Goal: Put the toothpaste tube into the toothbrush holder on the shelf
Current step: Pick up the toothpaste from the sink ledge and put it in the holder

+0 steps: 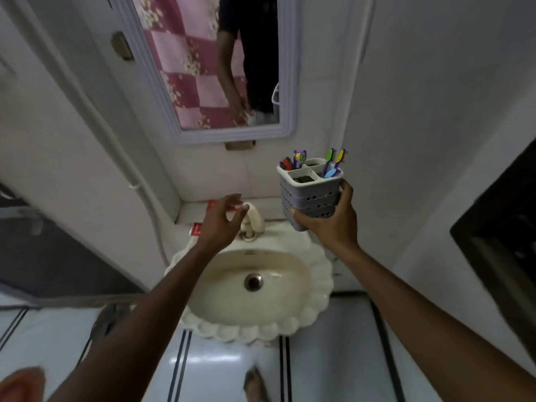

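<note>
— What sits closest to the lens?

— The two bare forearms, reaching up from the bottom edge over the cream scalloped ceramic basin (pixel 319 274), the largest thing here, with its round metal drain (pixel 253 282) at the centre.

— And the hands?

— The right hand (pixel 333 224) is wrapped round the lower part of the grey perforated plastic toothbrush holder (pixel 310 195), held upright in the air above the basin's back right edge. Its four compartments carry coloured toothbrushes (pixel 333 163) in the left and right ones. The left hand (pixel 223 221) hangs loosely spread, fingers curled, gripping nothing, above the cream tap (pixel 255 219).

— The toothpaste?

— The red and white toothpaste tube (pixel 197 227) lies on the white ledge (pixel 185 213) at the basin's back left corner, mostly hidden behind the left hand; whether the fingers touch it I cannot tell.
</note>
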`<state>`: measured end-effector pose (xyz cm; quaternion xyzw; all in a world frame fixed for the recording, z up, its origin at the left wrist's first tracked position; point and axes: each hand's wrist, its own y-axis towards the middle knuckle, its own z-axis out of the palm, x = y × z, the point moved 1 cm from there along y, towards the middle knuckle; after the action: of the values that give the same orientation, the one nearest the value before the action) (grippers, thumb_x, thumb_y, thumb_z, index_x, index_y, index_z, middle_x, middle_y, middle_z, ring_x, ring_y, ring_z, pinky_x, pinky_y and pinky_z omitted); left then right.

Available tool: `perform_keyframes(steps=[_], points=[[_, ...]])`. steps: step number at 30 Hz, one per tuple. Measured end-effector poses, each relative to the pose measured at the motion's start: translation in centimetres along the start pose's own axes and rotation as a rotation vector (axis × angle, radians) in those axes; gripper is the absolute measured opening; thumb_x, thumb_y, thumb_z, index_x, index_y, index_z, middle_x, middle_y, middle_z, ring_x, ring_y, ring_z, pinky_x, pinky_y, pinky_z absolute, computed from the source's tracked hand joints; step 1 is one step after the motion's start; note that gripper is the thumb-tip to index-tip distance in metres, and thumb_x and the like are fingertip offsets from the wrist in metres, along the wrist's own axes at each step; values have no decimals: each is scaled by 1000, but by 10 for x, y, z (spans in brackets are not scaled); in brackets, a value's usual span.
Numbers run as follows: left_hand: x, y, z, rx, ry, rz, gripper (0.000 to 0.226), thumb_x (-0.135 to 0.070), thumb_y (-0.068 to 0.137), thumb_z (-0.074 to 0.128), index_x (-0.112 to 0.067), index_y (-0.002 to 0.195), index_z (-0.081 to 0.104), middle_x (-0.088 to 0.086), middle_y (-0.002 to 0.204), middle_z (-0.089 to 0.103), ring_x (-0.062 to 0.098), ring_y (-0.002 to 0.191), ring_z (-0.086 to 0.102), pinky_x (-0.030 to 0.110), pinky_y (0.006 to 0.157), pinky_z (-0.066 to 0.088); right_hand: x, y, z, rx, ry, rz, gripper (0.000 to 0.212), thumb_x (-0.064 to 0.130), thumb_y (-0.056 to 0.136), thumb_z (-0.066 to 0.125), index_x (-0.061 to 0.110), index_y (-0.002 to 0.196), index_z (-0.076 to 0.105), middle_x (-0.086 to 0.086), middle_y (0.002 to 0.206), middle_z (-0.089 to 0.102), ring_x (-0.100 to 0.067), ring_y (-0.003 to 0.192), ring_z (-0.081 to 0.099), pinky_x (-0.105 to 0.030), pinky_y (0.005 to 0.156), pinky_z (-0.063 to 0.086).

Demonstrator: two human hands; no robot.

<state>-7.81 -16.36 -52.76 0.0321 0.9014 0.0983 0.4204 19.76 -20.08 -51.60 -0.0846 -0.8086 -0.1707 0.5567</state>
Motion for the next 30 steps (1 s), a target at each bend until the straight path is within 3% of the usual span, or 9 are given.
perform_keyframes(steps=[3, 7, 14, 21, 26, 30], points=[[49, 6, 3, 56, -13, -102, 36, -31, 101, 73, -10, 130, 70, 5, 123, 76, 23, 109, 74, 42, 93, 62, -30, -5, 27, 18, -57, 84, 121, 61, 51, 101, 42, 152, 36, 14, 141, 67, -16, 121, 70, -48, 94, 62], [104, 18, 4, 164, 139, -146, 38, -23, 102, 72, -7, 136, 69, 11, 129, 75, 27, 112, 74, 42, 100, 58, -64, -9, 64, 9, -105, 177, 128, 56, 46, 101, 36, 156, 38, 2, 147, 59, -24, 132, 63, -54, 100, 58], [171, 55, 1, 347, 515, -51, 38, -18, 101, 68, -16, 139, 65, 10, 137, 68, 33, 127, 58, 46, 105, 45, -105, -9, 118, -23, -141, 282, 139, 47, 46, 108, 29, 161, 33, 2, 153, 53, -21, 138, 58, -49, 104, 59], [189, 79, 16, 499, 758, 41, 47, -16, 97, 69, -21, 143, 60, 5, 141, 58, 27, 128, 52, 44, 113, 39, -129, -7, 136, -16, -165, 310, 135, 41, 55, 110, 19, 161, 29, -2, 159, 49, -24, 143, 56, -51, 106, 60], [186, 78, 20, 541, 931, 31, 52, -13, 91, 70, -18, 141, 55, 8, 143, 56, 31, 135, 47, 45, 117, 36, -134, -7, 143, 44, -291, 334, 135, 53, 61, 104, 16, 162, 22, -8, 160, 52, -33, 139, 60, -51, 100, 61], [183, 61, 14, 480, 851, -82, 49, -14, 96, 67, -18, 142, 50, 11, 142, 61, 32, 134, 54, 50, 116, 38, -137, -6, 145, 77, -271, 338, 135, 59, 62, 101, 16, 161, 19, -10, 162, 49, -34, 142, 57, -50, 103, 59]])
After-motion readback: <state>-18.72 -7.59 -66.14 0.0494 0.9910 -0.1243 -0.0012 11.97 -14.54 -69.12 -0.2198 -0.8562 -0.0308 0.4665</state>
